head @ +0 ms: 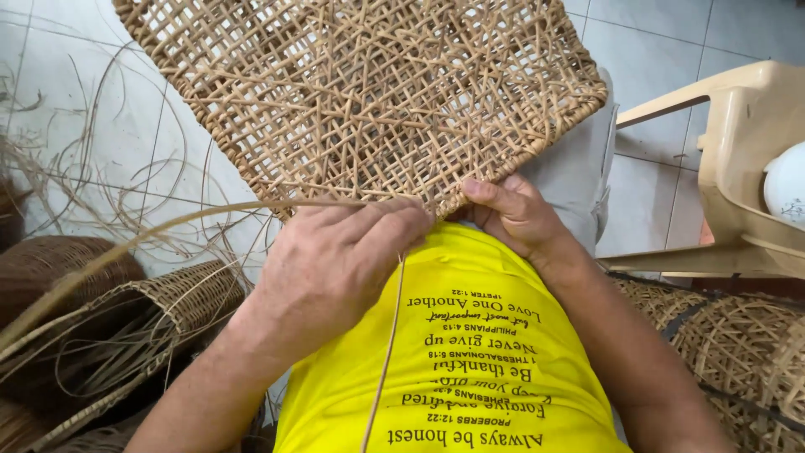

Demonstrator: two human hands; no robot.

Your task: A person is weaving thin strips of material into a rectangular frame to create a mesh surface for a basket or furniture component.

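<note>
A flat, open-weave rattan panel [369, 92] rests on my lap and fills the upper middle of the head view. My left hand [335, 260] is closed on a long rattan strand [168, 225] at the panel's near edge; the strand runs away to the left. A second thin strand [387, 352] hangs down over my yellow shirt. My right hand [511, 214] pinches the panel's near edge, thumb on top.
Woven baskets [142, 310] and loose rattan strips lie on the tiled floor at the left. More woven basketwork [738, 335] sits at the lower right. A beige plastic chair [738, 168] stands at the right.
</note>
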